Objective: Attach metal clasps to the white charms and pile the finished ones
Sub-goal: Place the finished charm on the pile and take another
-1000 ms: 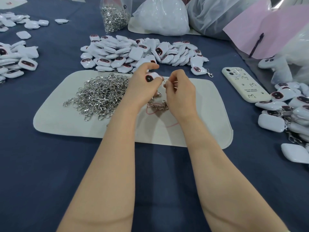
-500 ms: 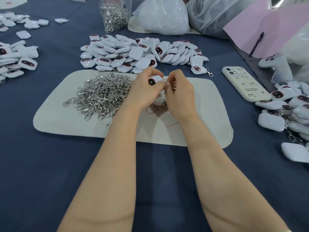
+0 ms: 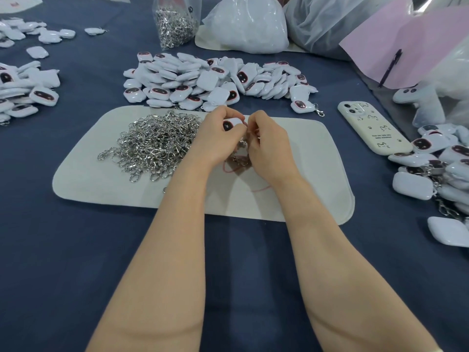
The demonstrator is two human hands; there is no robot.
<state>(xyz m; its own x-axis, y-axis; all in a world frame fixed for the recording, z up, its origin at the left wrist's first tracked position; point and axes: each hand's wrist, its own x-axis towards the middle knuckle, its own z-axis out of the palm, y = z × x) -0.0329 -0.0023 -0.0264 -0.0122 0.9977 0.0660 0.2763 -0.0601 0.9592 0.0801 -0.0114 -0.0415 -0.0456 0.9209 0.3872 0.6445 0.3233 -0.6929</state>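
Note:
My left hand [image 3: 218, 141] pinches a white charm [image 3: 232, 123] with a dark face patch, above the pale mat [image 3: 299, 189]. Right beside it, my right hand [image 3: 269, 146] pinches a small metal clasp [image 3: 251, 134] against the charm's edge; most of the clasp is hidden by my fingers. A heap of loose silver clasps [image 3: 154, 143] lies on the mat's left half. A pile of white charms [image 3: 213, 80] sits just beyond the mat. Charms with clasps attached are piled at the right edge [image 3: 436, 168].
A cream phone [image 3: 370, 128] lies right of the mat. More charms lie at far left [image 3: 22, 90]. A clear bag of clasps [image 3: 175, 21], white plastic bags [image 3: 243, 24] and a pink sheet with a pen [image 3: 390, 64] stand at the back. Dark blue cloth covers the table.
Both hands have drawn closer together and dropped slightly toward the mat, bringing the charm and the clasp into contact.

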